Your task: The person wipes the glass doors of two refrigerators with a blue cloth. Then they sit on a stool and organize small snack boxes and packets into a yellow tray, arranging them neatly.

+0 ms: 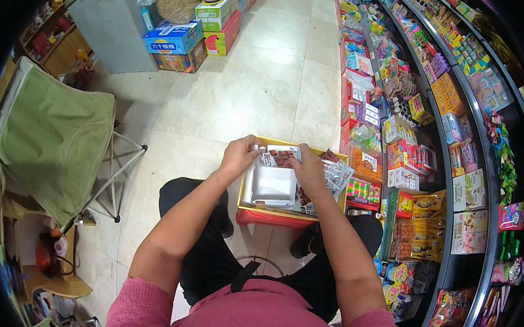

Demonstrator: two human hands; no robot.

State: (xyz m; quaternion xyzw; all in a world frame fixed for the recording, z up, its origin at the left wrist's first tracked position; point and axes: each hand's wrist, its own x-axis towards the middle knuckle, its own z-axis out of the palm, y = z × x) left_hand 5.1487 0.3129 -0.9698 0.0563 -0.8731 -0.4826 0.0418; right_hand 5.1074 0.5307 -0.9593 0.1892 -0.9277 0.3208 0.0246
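Note:
My left hand [239,156] grips the upper left corner of a printed snack packet [282,155] with brown pieces pictured on it. The packet's right edge is held by my right hand [309,167]. Just below it, a white open-topped box [274,186] sits in a shallow carton with a yellow rim [240,194]. More silver-and-white packets [338,174] lie in the carton's right side, partly behind my right hand. The carton rests on a red support [258,218] between my knees.
Shelves of packaged sweets [419,156] run along the right. A green folding chair [56,135] stands at left on the tiled floor [202,109]. Stacked cartons, one a blue box [173,37], stand at upper left beside a grey panel [112,25].

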